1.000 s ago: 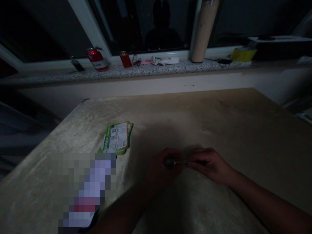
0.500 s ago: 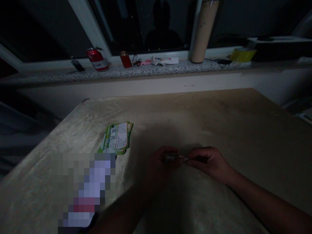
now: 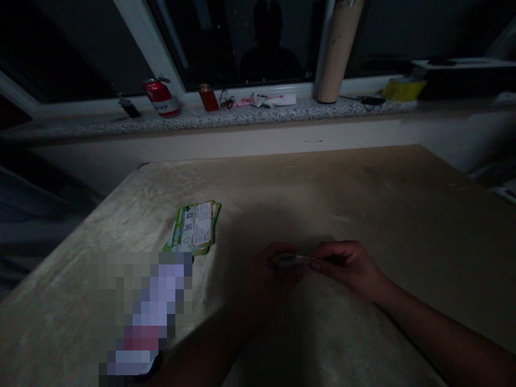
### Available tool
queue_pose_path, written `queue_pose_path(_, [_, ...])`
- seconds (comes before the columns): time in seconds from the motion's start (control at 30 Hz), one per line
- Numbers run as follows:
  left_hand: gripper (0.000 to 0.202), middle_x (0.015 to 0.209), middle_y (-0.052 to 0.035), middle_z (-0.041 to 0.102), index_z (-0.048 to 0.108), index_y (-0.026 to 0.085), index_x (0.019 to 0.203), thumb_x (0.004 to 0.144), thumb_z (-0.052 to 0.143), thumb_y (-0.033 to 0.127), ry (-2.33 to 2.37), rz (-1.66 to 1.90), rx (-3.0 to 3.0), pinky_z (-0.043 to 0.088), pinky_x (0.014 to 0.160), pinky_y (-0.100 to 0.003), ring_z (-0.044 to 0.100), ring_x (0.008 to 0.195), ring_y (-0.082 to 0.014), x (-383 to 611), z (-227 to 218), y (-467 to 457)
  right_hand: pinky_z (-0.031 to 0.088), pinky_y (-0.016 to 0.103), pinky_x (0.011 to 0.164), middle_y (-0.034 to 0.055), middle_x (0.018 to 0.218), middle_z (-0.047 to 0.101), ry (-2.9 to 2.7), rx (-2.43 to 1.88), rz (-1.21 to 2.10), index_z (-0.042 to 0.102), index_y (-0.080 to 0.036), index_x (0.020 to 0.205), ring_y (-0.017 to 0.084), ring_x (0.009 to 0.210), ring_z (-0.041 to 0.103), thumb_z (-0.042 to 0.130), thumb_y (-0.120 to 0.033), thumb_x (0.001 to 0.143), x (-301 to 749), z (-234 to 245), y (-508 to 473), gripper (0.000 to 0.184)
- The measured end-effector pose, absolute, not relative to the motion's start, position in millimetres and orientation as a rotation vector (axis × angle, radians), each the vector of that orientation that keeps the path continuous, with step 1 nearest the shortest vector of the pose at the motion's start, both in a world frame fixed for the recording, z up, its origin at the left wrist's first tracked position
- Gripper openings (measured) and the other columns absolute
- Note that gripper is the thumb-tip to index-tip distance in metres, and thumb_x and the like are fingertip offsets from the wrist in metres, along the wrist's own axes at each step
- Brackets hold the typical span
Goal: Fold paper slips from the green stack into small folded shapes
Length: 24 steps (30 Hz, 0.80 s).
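My left hand (image 3: 268, 274), deep in shadow, is closed around a small flat thing (image 3: 288, 259) with a pale edge, too dark to name. From the other side, my right hand (image 3: 350, 266) pinches its tapering right end between thumb and fingertips. Both hands are close together just above the table (image 3: 363, 204). To their left lies a small pile of green printed cards (image 3: 193, 228), with text on the top one; neither hand touches it.
A pixelated lavender thing (image 3: 161, 301) lies on the left, near my left forearm. Along the granite sill (image 3: 181, 121) stand a red can (image 3: 161, 98), a small red jar (image 3: 208, 98), crumpled wrappers (image 3: 272, 100), a tall tube (image 3: 339, 54) and a yellow tape roll (image 3: 403, 90).
The small thing between my hands has turned a little and shows more of its flat side. My hands have stayed almost in place; the cards have not moved.
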State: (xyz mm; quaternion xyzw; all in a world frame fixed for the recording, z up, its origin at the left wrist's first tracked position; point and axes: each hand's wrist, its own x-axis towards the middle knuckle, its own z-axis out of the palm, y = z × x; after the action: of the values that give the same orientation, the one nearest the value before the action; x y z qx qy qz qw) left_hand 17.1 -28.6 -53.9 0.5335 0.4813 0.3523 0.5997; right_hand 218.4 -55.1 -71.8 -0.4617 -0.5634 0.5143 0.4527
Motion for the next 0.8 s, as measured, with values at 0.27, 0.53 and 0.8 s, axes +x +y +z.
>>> queue_pose_path(0.27, [0.025, 0.080, -0.0038, 0.076, 0.075, 0.020, 0.094, 0.076, 0.080, 0.037, 1.003, 0.712, 1.307, 0.053, 0.066, -0.029, 0.071, 0.074, -0.0206, 15, -63, -28, 0.056, 0.025, 0.063, 0.0038, 0.074, 0.076, -1.387, -1.092, 1.320, 0.077, -0.016, 0.082, 0.014, 0.067, 0.070, 0.078, -0.038, 0.086, 219, -69, -54, 0.021])
queue_pose_path(0.53, [0.027, 0.074, -0.0062, 0.077, 0.078, 0.017, 0.086, 0.084, 0.073, 0.044, 0.936, 0.639, 1.295, 0.051, 0.062, -0.027, 0.071, 0.068, -0.0188, 16, -63, -30, 0.056, 0.025, 0.063, 0.0028, 0.073, 0.075, -1.349, -1.038, 1.385, 0.074, -0.017, 0.080, 0.014, 0.067, 0.070, 0.078, -0.036, 0.086, 220, -68, -54, 0.020])
queue_pose_path(0.8, [0.021, 0.073, -0.0058, 0.076, 0.077, 0.017, 0.081, 0.081, 0.075, 0.038, 0.916, 0.640, 1.228, 0.054, 0.060, -0.026, 0.071, 0.064, -0.0169, 18, -59, -31, 0.054, 0.025, 0.059, 0.0015, 0.069, 0.071, -1.355, -1.055, 1.389, 0.073, -0.017, 0.079, 0.013, 0.063, 0.066, 0.077, -0.036, 0.087, 221, -70, -54, 0.021])
